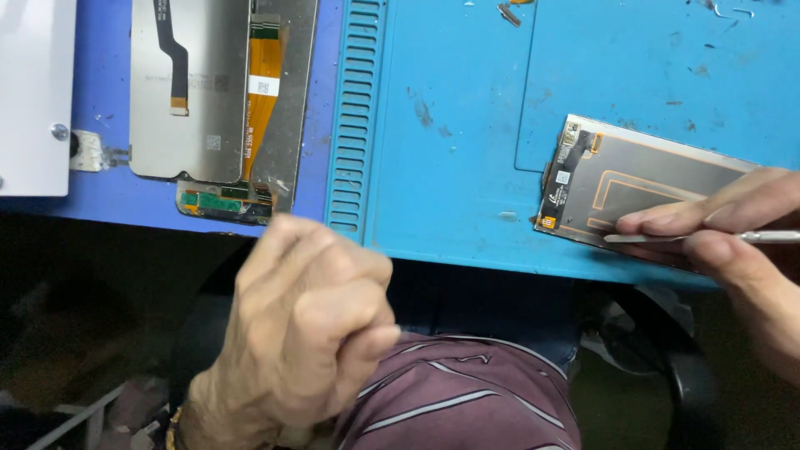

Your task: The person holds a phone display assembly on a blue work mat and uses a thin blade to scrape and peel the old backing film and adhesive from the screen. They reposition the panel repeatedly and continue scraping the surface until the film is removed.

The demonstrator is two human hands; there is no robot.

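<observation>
Phone screen panel [633, 187] lies on mat [450, 125], at its near right edge; two more panels [221, 100] lie left of the mat, a plate [33, 92] further left

A blue silicone work mat [450, 167] covers the bench, ribbed along its left strip. A phone screen panel [633, 179] lies on it, under the right hand's fingers [708, 212]. Two more display panels [221, 92] lie far left of those fingers.
</observation>
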